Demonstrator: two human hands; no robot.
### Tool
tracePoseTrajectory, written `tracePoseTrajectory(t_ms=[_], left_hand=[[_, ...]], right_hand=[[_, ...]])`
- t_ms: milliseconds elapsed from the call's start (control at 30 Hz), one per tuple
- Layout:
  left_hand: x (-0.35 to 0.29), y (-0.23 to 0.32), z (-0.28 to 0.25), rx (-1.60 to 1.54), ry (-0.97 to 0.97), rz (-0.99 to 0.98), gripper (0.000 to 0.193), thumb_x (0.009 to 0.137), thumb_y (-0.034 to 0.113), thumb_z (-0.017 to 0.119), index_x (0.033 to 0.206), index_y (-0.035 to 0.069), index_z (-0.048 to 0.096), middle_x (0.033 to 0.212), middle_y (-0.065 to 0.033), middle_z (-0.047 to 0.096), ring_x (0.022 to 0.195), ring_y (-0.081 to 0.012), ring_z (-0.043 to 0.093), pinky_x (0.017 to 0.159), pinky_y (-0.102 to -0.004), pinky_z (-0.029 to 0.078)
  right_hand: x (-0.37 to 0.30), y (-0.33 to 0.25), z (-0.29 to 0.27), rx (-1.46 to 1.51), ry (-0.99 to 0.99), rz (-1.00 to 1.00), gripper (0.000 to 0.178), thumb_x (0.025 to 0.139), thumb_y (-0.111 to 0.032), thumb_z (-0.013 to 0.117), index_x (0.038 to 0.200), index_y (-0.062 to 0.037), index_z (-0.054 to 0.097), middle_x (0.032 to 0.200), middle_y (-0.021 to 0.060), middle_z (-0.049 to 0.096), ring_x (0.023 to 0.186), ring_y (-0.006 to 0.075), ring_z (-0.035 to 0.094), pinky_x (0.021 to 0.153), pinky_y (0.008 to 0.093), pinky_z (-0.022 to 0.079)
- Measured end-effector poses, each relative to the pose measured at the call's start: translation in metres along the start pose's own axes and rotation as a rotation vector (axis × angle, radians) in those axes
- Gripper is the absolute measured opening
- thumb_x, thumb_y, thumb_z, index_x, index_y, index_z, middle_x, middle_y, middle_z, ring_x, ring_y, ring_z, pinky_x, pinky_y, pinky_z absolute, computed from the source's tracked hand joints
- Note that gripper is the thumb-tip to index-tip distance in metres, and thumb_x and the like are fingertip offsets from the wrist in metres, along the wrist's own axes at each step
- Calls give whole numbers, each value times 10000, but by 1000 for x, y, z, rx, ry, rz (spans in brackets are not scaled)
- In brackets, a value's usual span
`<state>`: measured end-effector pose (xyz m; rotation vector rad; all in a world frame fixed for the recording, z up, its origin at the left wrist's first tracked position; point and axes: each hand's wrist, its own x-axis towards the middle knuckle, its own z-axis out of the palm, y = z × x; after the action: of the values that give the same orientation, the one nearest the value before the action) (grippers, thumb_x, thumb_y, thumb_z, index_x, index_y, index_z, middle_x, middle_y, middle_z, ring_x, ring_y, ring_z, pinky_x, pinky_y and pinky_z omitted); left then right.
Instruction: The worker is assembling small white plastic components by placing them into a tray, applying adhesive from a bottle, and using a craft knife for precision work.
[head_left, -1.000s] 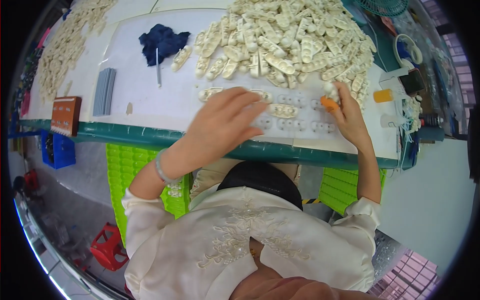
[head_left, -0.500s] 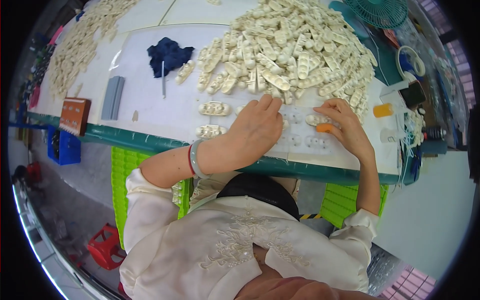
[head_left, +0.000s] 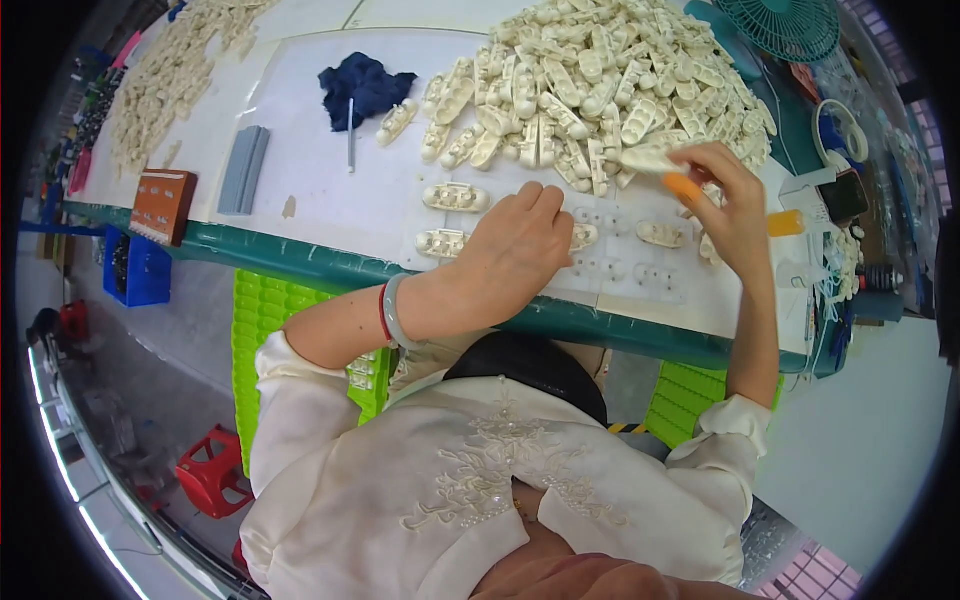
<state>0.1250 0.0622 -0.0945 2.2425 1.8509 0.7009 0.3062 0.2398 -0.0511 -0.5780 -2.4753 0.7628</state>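
The right hand, its thumb in an orange finger cot, is partly closed, pinching one end of an elongated cream plastic part between thumb and fingers; the part extends leftward from the fingertips, at the near edge of a heap of similar pieces. The left hand is bent inward over a translucent moulded tray on the white worktop; whether it grips anything cannot be told. One seated piece lies just right of its fingers, another lies between the hands, and two lie to its left.
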Motion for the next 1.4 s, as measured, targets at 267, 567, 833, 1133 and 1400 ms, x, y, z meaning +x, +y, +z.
tracePoseTrajectory(t_ms=[267,567,833,1133,1400], left_hand=[[-5,-5,5,73,7,89,196,749,98,660,882,26,535,845,-108,546,836,-292,529,730,-373,444],[0,0,5,-80,37,6,204,733,61,670,878,37,529,838,-110,581,835,-302,567,702,-387,463],[8,7,-1,29,-127,-88,256,768,67,617,1010,47,536,877,-116,606,876,-310,585,726,-403,471],[-41,-79,-90,105,474,-461,364,730,158,768,1047,58,622,900,-52,668,737,-158,616,619,-273,496],[-46,-149,-33,199,410,-379,394,721,132,737,1072,41,584,890,-117,635,822,-256,622,706,-342,500]], right_hand=[[-57,-38,-41,-342,-475,96,228,724,-12,660,946,-23,610,900,99,555,823,273,573,702,334,472],[-64,0,8,34,-458,-31,272,756,-60,684,1022,-49,626,950,98,554,913,276,552,793,341,458],[-50,-13,9,12,-260,-65,352,717,-57,730,1054,-34,631,1008,118,603,940,288,568,817,330,461],[-3,-25,64,-113,-297,-337,303,737,-146,715,990,-14,613,1002,108,577,953,281,551,812,375,450],[106,-48,133,-397,-381,-701,272,758,-49,639,1029,-43,615,1004,89,573,1034,241,518,865,346,420]])
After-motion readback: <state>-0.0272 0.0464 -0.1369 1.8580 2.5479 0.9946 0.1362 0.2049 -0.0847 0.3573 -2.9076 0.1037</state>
